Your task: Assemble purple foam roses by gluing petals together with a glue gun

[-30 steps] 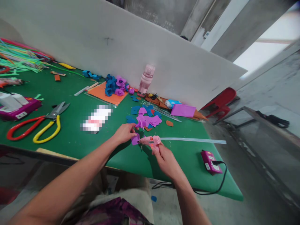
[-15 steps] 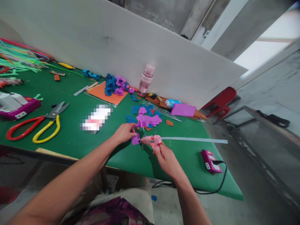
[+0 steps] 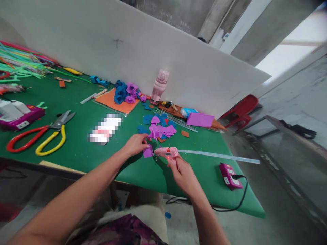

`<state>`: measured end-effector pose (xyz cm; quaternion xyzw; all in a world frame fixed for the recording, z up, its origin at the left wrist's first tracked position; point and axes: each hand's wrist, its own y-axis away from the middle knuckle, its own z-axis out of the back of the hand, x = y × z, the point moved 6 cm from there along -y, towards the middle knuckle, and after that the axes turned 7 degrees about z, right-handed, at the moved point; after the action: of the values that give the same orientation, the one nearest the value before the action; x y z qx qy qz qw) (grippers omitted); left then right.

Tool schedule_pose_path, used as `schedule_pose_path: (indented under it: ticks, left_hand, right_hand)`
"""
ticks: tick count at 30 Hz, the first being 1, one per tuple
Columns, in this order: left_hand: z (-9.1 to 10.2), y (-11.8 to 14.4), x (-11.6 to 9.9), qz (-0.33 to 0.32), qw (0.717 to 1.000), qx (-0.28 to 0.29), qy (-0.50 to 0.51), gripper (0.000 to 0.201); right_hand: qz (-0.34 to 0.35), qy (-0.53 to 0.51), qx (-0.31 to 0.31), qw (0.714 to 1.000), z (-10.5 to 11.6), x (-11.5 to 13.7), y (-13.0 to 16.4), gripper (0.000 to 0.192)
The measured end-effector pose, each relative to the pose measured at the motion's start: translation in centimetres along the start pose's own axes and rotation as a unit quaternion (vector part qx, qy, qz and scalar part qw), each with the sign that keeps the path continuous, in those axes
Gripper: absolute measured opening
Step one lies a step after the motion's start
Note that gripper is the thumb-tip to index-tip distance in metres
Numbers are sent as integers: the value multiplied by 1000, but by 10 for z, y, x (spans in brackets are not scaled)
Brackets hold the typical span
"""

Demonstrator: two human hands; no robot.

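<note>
Your right hand [image 3: 182, 172] is clenched around the grip of the pink glue gun [image 3: 167, 153], which sits low over the near middle of the green desk [image 3: 76, 136]. The nozzle points left and meets the purple foam piece [image 3: 148, 151]. A clear glue stick [image 3: 219, 156] projects from the rear of the gun to the right, reaching past the desk's right edge.

Your left hand [image 3: 135, 144] pinches the purple foam piece by its upper edge, holding it just above the desk surface, against the nozzle tip.

Directly behind the foam piece lies a loose pile of cut petals [image 3: 159, 127] in purple and blue. Farther back, finished foam flowers [image 3: 126, 92] rest on an orange sheet [image 3: 114, 101], with a pink bottle [image 3: 159, 86] standing upright near the white board [image 3: 127, 44].

To your left lie scissors [image 3: 41, 136] with red and yellow handles. To your right, near the desk's edge, sits a magenta power strip [image 3: 230, 175] with a black cable [image 3: 241, 199] plugged in.
</note>
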<state>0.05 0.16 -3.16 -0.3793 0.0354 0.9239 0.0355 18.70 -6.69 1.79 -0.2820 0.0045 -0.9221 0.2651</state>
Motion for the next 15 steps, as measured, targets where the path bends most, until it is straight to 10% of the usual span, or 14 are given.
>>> schedule_pose_path:
  ticks: [15]
  left_hand:
    - [1, 1, -1, 4, 1000, 3, 8, 22]
  right_hand:
    - [43, 8, 13, 999, -7, 10, -3, 30]
